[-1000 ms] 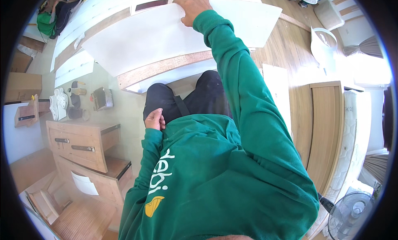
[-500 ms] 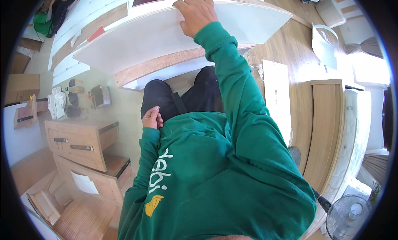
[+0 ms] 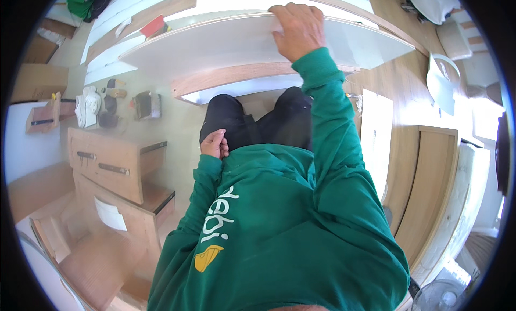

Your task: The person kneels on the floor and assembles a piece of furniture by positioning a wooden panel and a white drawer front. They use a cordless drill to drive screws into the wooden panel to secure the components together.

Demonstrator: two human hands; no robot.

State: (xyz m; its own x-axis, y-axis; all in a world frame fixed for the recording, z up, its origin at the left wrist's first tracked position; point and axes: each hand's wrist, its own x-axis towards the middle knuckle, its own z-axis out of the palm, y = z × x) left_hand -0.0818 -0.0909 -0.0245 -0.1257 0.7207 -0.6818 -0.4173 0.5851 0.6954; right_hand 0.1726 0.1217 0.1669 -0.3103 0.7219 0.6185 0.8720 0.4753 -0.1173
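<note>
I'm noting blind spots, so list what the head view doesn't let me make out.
Far side of the white board: head view, hidden by the board itself.
Its edge beneath the right hand: head view, covered by that hand.
Palm of the left hand: head view, hidden by its own curl.
Fan: head view, cut off by the lower edge.

right arm (image 3: 334, 117) outstretched, left grip (image 3: 215, 145) curled

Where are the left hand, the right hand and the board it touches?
Left hand (image 3: 215, 145): head view, mid-hand.
Right hand (image 3: 302, 31): head view, back of the hand.
Board (image 3: 231, 48): head view, near white face.
</note>
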